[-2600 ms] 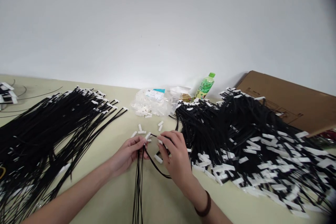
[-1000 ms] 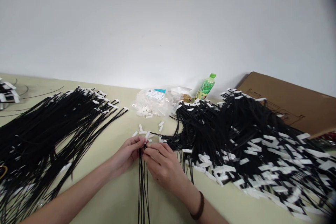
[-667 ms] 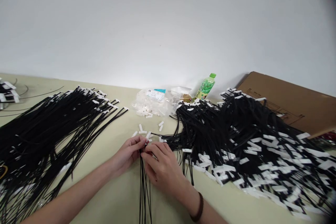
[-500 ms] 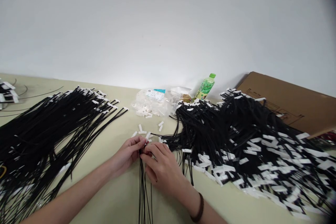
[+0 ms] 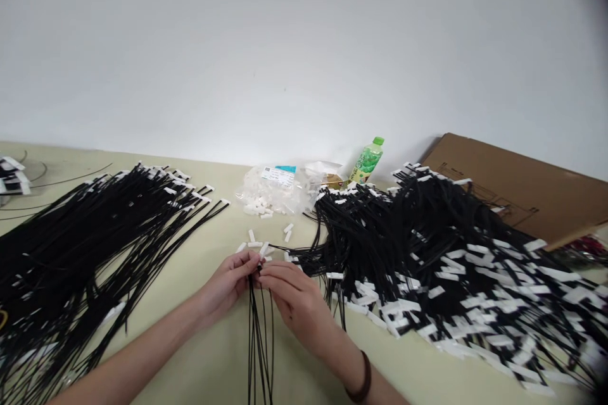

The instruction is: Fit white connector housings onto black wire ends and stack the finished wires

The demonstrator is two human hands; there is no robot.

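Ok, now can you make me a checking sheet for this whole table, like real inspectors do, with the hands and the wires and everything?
Surface: pale greenish table, much of it covered by wire piles.
Things in use: white piece with black wires running below the hands.
Clutter: loose white pieces, clear plastic bag holding more, green-capped bottle.
Hands: left hand pinches the white piece; right hand has its fingers bunched beside it, exact grip hidden.
Cables: left pile and right pile, both black with white ends, strands overlapping.
Surroundings: plain wall behind; brown cardboard beyond the right pile.
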